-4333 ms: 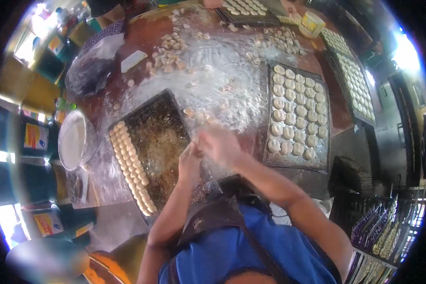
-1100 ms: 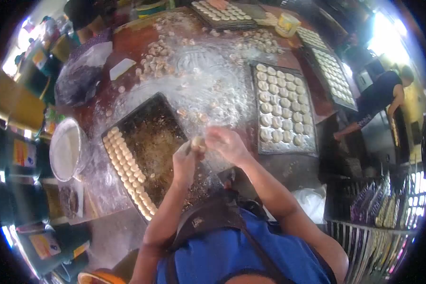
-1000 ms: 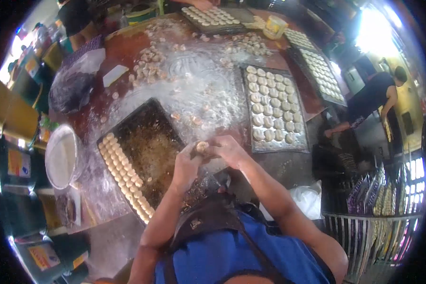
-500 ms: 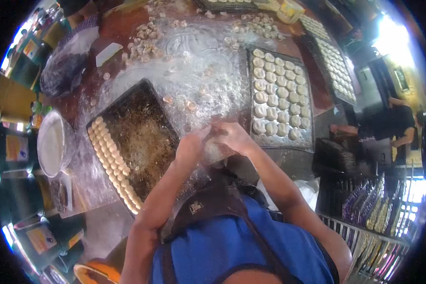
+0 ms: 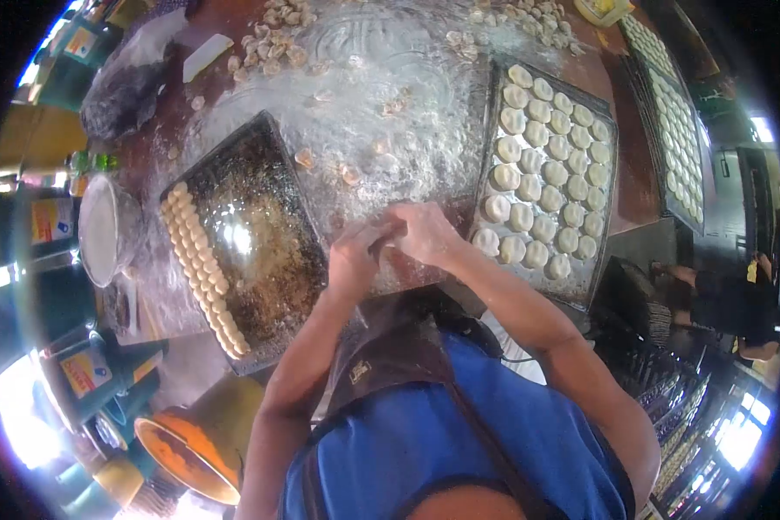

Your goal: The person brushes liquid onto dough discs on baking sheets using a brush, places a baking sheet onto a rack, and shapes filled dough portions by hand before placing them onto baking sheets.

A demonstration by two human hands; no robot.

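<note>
My left hand point(image 5: 355, 253) and my right hand point(image 5: 425, 234) meet over the near edge of the floured table point(image 5: 390, 169). The fingers of both are curled and pressed together at the fingertips. Whatever lies between them is hidden. Left of my hands is a dark, worn baking tray point(image 5: 273, 251), with rows of small dough balls point(image 5: 198, 251) along its left side. To the right stands a second tray point(image 5: 585, 290) filled with round, dimpled dough pieces point(image 5: 533, 160). A few small dough pieces point(image 5: 349, 175) lie in the flour just beyond my hands.
Loose dough lumps point(image 5: 273, 43) are heaped at the far side. A white scraper point(image 5: 206, 57) and a plastic bag point(image 5: 130, 87) lie far left, above a pale bowl point(image 5: 104, 232). More filled trays point(image 5: 680, 130) line the right; a person point(image 5: 728, 303) stands beyond. An orange-rimmed bucket point(image 5: 191, 459) is below left.
The camera view has shifted, so the table and right tray appear higher and farther right. Both hands stay together at the table edge, fingers still pressed close.
</note>
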